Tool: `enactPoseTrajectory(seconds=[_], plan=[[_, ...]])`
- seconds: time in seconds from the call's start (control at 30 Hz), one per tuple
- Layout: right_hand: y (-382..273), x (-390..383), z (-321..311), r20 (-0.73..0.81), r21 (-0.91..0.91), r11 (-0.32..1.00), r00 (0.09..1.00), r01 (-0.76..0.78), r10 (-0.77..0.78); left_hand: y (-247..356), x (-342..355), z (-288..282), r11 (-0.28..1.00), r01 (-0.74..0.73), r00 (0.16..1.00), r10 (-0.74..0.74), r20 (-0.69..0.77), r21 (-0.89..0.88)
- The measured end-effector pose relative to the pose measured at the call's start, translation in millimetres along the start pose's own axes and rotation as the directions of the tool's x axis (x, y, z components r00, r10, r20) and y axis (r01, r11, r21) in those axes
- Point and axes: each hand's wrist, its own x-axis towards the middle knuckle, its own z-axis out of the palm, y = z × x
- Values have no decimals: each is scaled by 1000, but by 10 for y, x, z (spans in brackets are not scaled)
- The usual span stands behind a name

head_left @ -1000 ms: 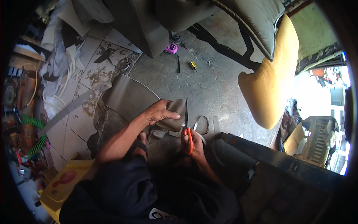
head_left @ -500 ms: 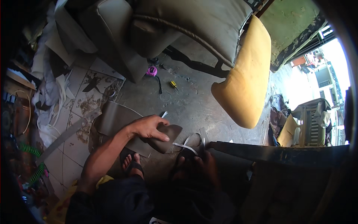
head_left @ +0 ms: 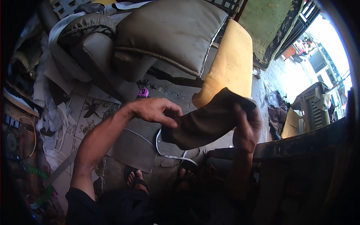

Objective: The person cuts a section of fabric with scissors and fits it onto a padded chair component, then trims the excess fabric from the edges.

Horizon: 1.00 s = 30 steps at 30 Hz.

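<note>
A piece of dark brown leather-like upholstery (head_left: 206,123) is raised above the floor between my hands. At its right end, my right hand (head_left: 248,129) grips the edge with the thumb on the near face and the fingers behind. My left hand (head_left: 152,110) is curled at the opposite end, thumb and fingertips against the edge. A narrow white strip (head_left: 170,156) trails in a loop under the piece. Below my left hand, a larger flat brown sheet (head_left: 133,150) of similar material lies on the floor by my sandalled foot (head_left: 135,178).
Ahead stands a grey-brown padded seat (head_left: 168,35), with a yellow foam piece (head_left: 232,56) leaning beside it. A pink tape measure (head_left: 143,92) rests on the floor. A dark wooden beam (head_left: 281,144) runs along my right. White cloth and tangled cords (head_left: 52,123) are heaped at left.
My right hand has come up from near my foot and now grips the upholstery piece. The piece has been lifted and spread to the right. The view has shifted.
</note>
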Motion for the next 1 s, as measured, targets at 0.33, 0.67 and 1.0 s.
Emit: enactPoseTrajectory(seconds=[0.33, 0.67, 1.0], plan=[[700, 70, -593, -536, 266, 963, 837, 47, 107, 202, 368, -286, 921, -375, 688, 199, -698, -107], [1033, 25, -769, -632, 143, 987, 774, 78, 31, 130, 760, 148, 805, -328, 721, -124, -682, -494], [1304, 18, -833, -697, 489, 861, 658, 143, 287, 462, 1393, 20, 708, -634, 204, -236, -950, -312]])
